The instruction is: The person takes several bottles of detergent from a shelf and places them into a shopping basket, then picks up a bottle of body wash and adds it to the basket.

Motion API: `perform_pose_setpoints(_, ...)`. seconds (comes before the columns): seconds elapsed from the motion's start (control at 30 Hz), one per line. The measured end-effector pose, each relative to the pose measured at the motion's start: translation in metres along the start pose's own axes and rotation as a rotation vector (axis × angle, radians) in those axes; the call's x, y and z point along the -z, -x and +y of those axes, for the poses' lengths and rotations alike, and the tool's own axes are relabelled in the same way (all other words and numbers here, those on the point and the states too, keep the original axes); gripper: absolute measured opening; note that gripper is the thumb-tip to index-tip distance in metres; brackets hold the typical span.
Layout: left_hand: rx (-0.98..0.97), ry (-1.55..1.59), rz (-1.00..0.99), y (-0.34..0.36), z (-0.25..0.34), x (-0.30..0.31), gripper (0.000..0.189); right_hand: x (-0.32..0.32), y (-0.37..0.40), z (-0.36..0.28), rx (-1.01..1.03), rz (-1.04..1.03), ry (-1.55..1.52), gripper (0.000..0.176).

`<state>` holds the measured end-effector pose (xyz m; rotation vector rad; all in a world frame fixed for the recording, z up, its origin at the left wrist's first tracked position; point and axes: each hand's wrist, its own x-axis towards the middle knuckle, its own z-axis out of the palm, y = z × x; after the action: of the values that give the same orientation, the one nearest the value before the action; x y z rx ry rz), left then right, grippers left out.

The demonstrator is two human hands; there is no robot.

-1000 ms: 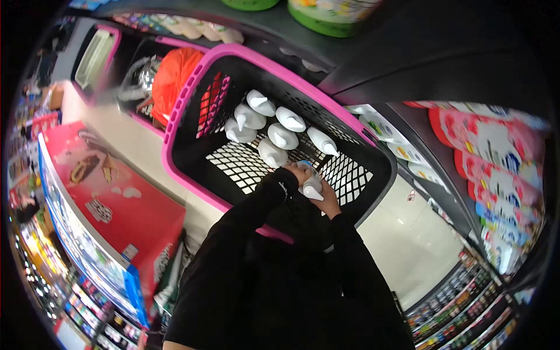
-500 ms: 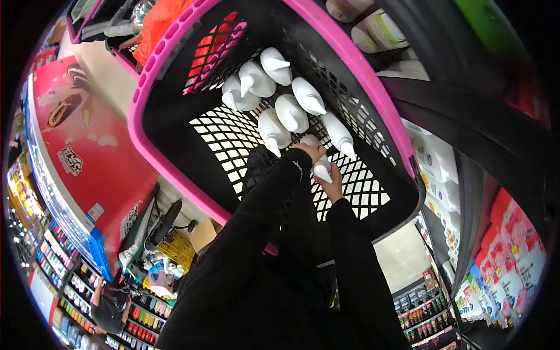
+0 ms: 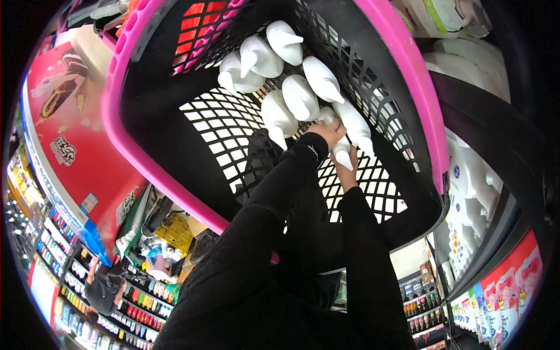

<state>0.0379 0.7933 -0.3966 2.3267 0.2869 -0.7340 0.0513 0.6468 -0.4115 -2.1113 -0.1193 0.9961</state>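
Inside a black basket with a pink rim (image 3: 169,185), several white bottles with pointed caps stand or lean together. My left hand (image 3: 330,133) is wrapped round the upper part of one white bottle (image 3: 340,149) at the near end of the group. Lower down, my right hand (image 3: 347,172) grips the same bottle by its cap end, partly hidden behind it. Right beside it, another white bottle (image 3: 354,125) leans along the basket's mesh wall. The nearest bottle on the left (image 3: 276,116) sits close to my left fingers.
Shelves of white bottles (image 3: 469,181) line the right side, with red and white floral packs (image 3: 513,286) below. A red display panel (image 3: 87,128) stands on the left. A person in dark clothing (image 3: 105,289) is at the lower left, near shelves of coloured bottles (image 3: 143,318).
My view has moved closer, so the basket looks larger. Both hands, still on the bottle, have shifted right in the picture, and the bottle is now closer to the leaning one.
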Motion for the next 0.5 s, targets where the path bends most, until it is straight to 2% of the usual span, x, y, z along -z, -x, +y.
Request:
perform_pose_setpoints(0.03,-0.005,-0.016,0.001,0.001,-0.001,-0.002,0.029,-0.007,-0.002,0.011,-0.008,0.047,-0.134,0.04)
perform_pose_setpoints(0.07,-0.008,-0.015,-0.003,0.004,-0.001,-0.003,0.029,-0.008,0.0,0.021,-0.013,0.05,-0.134,0.04)
perform_pose_setpoints(0.13,0.081,0.062,0.145,0.004,-0.005,-0.02,0.034,-0.015,0.007,0.019,0.106,0.236,0.168,0.04)
perform_pose_setpoints(0.2,0.108,0.072,0.13,0.007,-0.005,-0.026,0.04,-0.022,0.013,0.019,0.066,0.315,0.167,0.037)
perform_pose_setpoints(0.27,0.29,0.253,0.124,0.017,0.0,-0.026,0.043,-0.025,0.016,0.02,-0.095,0.227,-0.078,0.028)
perform_pose_setpoints(0.3,0.282,0.235,0.096,0.021,0.0,-0.027,0.046,-0.025,0.022,0.012,-0.108,0.191,-0.151,0.018)
perform_pose_setpoints(0.33,0.255,0.155,0.174,0.027,0.002,-0.032,0.046,-0.021,0.024,0.008,-0.204,-0.004,-0.052,0.015)
perform_pose_setpoints(0.4,0.266,0.139,0.183,0.041,0.008,-0.032,0.049,-0.016,0.032,-0.009,-0.562,-0.268,-0.09,0.027)
perform_pose_setpoints(0.47,0.264,0.068,-0.115,0.06,0.02,-0.012,0.051,-0.016,0.048,-0.015,-0.372,-0.32,-0.079,0.03)
perform_pose_setpoints(0.5,0.278,0.071,-0.292,0.062,0.024,-0.005,0.049,-0.014,0.056,-0.024,-0.061,-0.285,0.378,0.033)
